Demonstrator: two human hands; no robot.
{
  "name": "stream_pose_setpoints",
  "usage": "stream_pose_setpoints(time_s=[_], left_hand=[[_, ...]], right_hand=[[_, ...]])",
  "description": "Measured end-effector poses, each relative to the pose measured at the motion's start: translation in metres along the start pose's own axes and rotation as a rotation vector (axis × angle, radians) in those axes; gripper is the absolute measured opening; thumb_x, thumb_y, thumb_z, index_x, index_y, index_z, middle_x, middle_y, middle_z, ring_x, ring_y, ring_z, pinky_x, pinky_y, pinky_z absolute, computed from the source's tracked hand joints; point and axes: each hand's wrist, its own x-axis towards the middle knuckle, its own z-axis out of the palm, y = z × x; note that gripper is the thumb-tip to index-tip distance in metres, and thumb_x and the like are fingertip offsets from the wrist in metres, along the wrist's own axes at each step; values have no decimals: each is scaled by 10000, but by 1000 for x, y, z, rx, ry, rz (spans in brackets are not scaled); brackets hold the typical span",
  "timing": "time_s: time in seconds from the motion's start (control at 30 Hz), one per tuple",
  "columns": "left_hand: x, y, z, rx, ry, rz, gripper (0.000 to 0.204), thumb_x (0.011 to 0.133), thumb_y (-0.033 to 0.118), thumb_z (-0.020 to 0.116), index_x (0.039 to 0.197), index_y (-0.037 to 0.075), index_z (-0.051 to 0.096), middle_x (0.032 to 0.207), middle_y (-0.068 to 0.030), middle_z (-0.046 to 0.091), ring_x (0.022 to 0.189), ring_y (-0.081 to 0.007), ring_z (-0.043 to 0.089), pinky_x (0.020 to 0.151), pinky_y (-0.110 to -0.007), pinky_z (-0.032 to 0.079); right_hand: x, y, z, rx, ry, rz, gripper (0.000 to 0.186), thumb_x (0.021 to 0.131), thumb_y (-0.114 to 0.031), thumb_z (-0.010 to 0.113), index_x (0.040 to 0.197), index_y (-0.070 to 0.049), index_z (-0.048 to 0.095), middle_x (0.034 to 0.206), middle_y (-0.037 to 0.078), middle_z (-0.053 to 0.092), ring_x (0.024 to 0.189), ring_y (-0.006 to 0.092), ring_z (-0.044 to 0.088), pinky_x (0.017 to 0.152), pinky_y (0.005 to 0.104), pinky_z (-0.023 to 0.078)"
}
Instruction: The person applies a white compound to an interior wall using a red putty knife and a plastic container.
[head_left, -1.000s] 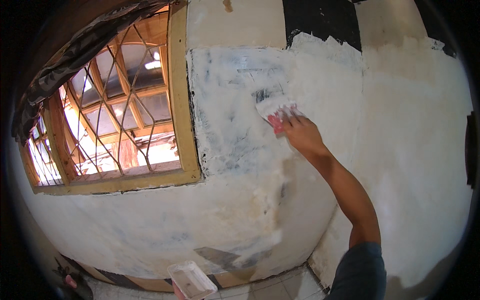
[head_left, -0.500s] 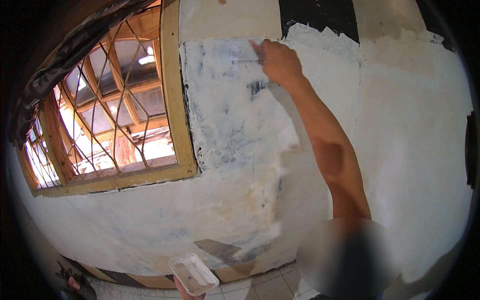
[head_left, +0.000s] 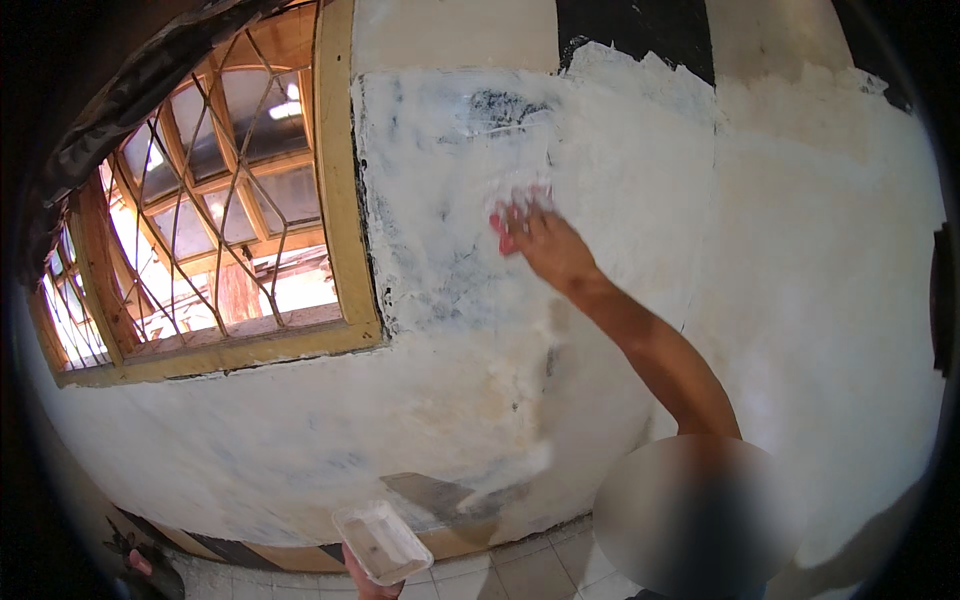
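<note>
My right hand [head_left: 555, 245] grips a red scraper [head_left: 503, 230] smeared with white, held against the pale, patchily coated wall [head_left: 440, 230] right of the window. Just above it, a dark smudge [head_left: 500, 110] shows through the white coat. At the lower edge my left hand [head_left: 365, 575] holds a white rectangular plastic tray [head_left: 380, 535] with pale residue inside. A blurred round patch hides my right upper arm.
A yellow-framed window [head_left: 350, 250] with a metal grille and dark curtain [head_left: 120, 120] fills the upper left. Black and beige squares [head_left: 635, 30] line the wall's top. A tiled floor [head_left: 540, 570] runs below; a dark object with pink [head_left: 140, 565] sits lower left.
My right hand went up to the top of the white area, then came down and left with the scraper. Dark smudging shows higher up; the earlier middle mark looks covered.
</note>
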Motion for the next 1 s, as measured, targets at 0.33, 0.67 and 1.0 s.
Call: stream_pose_setpoints(time_s=[0.33, 0.67, 1.0], left_hand=[[1, -1, 4, -17, 33, 2, 584, 977, 565, 385, 1374, 156, 510, 1283, -91, 607, 1107, -358, 635, 855, -561, 562], [1, -3, 11, -73, 65, 39, 592, 983, 556, 379, 1386, 139, 498, 1262, -100, 624, 1107, -354, 639, 869, -552, 563], [11, -15, 13, -27, 4, -51, 591, 987, 557, 366, 1384, 139, 494, 1261, -100, 619, 1108, -344, 637, 893, -542, 552]], right_hand=[[9, 87, 33, 278, 463, 546, 316, 892, -50, 538, 1202, -21, 596, 1115, 192, 642, 1023, 389, 619, 819, 458, 536], [-59, -38, -22, 457, 55, 228, 447, 909, -71, 550, 1351, -132, 572, 1317, 164, 597, 1188, 364, 597, 961, 399, 529], [65, 122, -20, 486, 169, 573, 442, 851, -48, 526, 1289, -84, 568, 1180, 187, 648, 1051, 387, 626, 903, 461, 514]])
